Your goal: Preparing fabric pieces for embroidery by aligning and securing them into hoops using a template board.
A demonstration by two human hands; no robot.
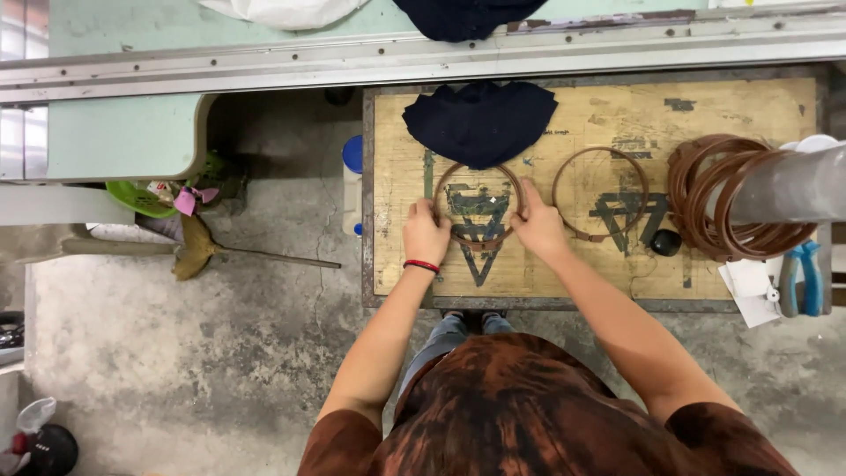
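Hoops are the main stock on this worn wooden counter (599, 273): a thick bundle of brown rings (718, 198) hangs stacked over a grey metal bar (793, 185) at the right, and a single brown ring (601, 194) lies flat on the board just left of that bundle. A green basin (137, 201) sits on the concrete floor (220, 353) to the left, under a pale green table (123, 132); small bits lie in it, but they are too small to tell apart. A white bottle with a blue cap (352, 185) stands against the counter's left edge. The ring being worked (477, 204) lies flat near the middle of the counter, its far edge tucked under a dark navy cloth (480, 119) spread at the back. Both forearms reach forward from the body, elbows bent and spread. The left hand (426, 234), with a red band at its wrist, curls over the ring's left rim with fingers closed on it. The right hand (539, 225) grips the ring's right rim, fingers bent around it. A small black ball (665, 241) rests near the single ring, and blue-handled pliers (800, 280) lie on white paper at the counter's right edge. A broom (198, 249) lies on the floor.
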